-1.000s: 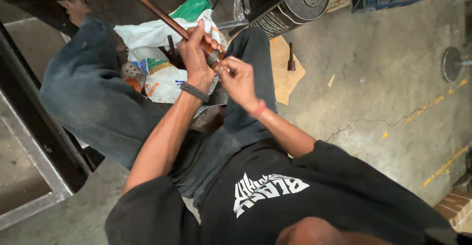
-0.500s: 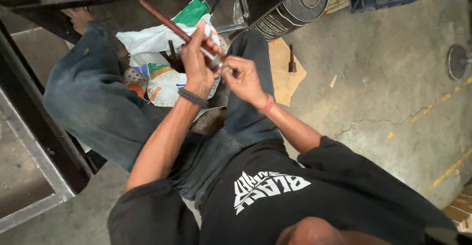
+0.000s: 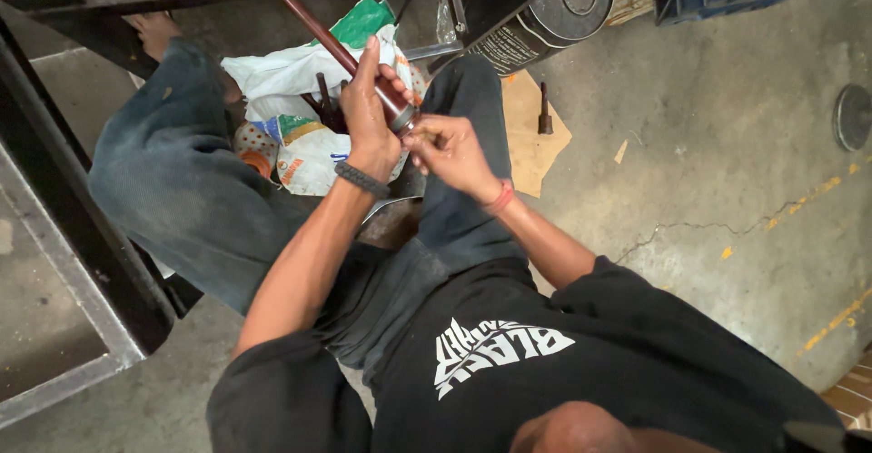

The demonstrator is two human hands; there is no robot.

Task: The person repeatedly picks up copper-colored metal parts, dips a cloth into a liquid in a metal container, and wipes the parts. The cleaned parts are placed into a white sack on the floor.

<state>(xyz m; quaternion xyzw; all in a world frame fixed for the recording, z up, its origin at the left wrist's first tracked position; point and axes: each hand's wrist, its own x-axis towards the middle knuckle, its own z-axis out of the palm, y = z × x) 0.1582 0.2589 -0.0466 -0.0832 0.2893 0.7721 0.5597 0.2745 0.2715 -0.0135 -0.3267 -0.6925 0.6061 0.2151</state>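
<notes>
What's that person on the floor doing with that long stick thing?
A person sits on the concrete floor. The left hand grips a long reddish-brown rod, and the right hand pinches at its metal end. A white plastic bag lies between the legs, a dark can beyond.

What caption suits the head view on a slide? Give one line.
Seated on a concrete floor, a person grips a reddish rod in the left hand while the right hand works at its lower end.
</notes>
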